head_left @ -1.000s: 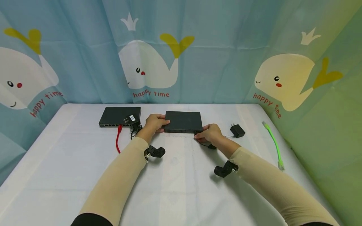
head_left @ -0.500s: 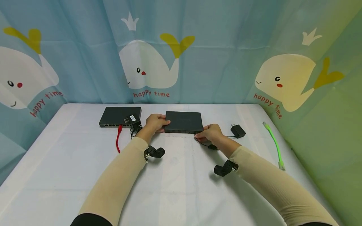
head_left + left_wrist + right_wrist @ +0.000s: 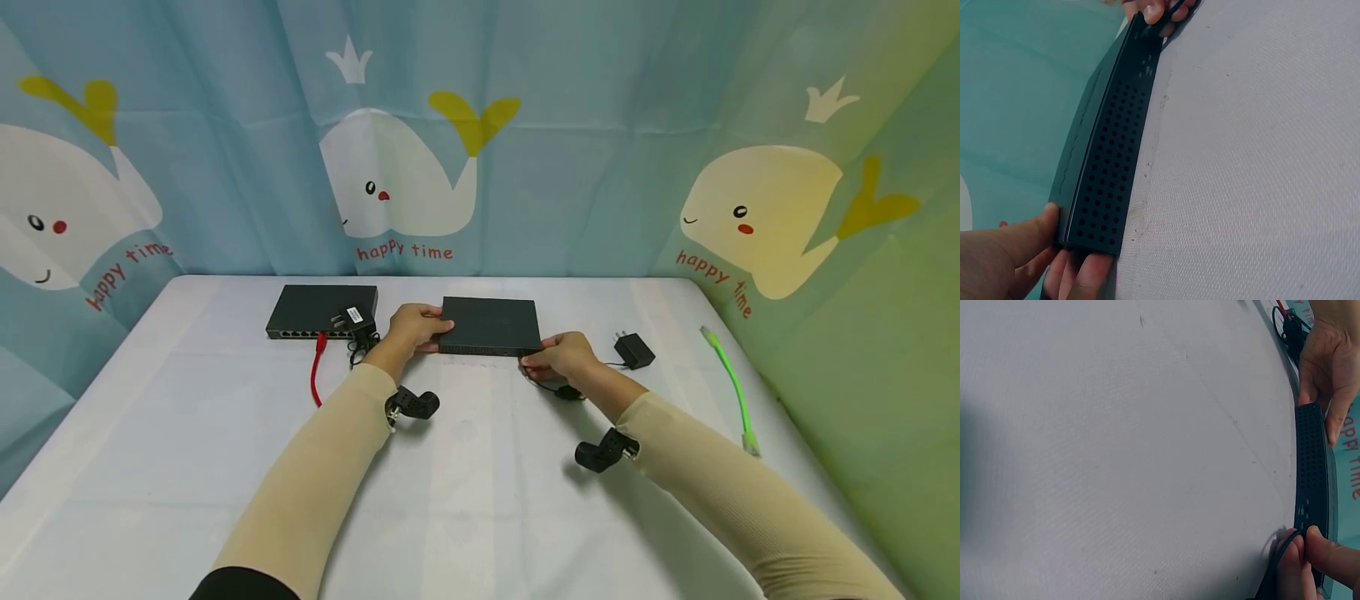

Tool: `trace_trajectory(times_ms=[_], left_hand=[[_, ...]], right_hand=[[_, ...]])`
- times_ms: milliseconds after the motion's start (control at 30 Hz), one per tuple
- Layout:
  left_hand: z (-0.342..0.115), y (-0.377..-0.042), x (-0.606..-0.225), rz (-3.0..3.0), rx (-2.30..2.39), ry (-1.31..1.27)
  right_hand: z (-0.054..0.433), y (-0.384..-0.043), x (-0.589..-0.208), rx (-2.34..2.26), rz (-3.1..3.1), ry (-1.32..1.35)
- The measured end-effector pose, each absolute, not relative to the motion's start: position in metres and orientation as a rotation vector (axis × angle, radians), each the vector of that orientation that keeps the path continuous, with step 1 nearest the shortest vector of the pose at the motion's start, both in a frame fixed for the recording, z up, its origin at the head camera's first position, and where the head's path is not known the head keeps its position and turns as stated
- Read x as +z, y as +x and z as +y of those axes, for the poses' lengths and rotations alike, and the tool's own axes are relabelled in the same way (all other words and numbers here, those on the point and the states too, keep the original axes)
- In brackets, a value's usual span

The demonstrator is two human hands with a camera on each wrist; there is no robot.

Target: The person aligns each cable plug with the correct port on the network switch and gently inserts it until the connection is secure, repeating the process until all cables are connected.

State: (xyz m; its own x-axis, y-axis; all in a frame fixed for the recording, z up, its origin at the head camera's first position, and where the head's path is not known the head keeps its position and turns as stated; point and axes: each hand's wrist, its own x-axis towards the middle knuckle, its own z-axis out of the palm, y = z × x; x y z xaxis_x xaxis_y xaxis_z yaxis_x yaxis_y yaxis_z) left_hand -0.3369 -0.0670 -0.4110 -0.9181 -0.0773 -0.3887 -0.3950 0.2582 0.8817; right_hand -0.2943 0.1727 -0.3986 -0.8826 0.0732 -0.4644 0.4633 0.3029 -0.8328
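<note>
A flat black box like a network switch lies at the middle back of the table, its vented side facing the person. My left hand grips its left end, thumb on top and fingers beneath. At the front right corner my right hand pinches the end of a thin black power cord against that side. The plug's tip is hidden by the fingers, so how deep it sits cannot be told. A black power adapter lies to the right of this hand.
A second black switch with a row of ports stands at the back left. A red network cable hangs from its front, and another adapter with coiled cord leans there. A green network cable lies near the right edge.
Both hands keep their holds on the switch and the cord. The whole head view has shifted very slightly; nothing else has visibly moved.
</note>
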Motion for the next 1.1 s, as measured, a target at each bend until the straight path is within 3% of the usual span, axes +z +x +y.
trace_trajectory(times_ms=[267,433,1100], left_hand=[[-0.065,-0.338,-0.412,2.267,1.716,-0.440],[-0.064,-0.339,-0.415,2.286,1.690,-0.454],[-0.062,-0.337,-0.417,2.373,1.654,-0.432]], right_hand=[[0.180,-0.295,-0.398,-1.616,2.242,0.389],[0.188,-0.296,-0.395,-1.365,2.445,0.254],[0.179,-0.322,-0.394,-1.349,2.488,0.425]])
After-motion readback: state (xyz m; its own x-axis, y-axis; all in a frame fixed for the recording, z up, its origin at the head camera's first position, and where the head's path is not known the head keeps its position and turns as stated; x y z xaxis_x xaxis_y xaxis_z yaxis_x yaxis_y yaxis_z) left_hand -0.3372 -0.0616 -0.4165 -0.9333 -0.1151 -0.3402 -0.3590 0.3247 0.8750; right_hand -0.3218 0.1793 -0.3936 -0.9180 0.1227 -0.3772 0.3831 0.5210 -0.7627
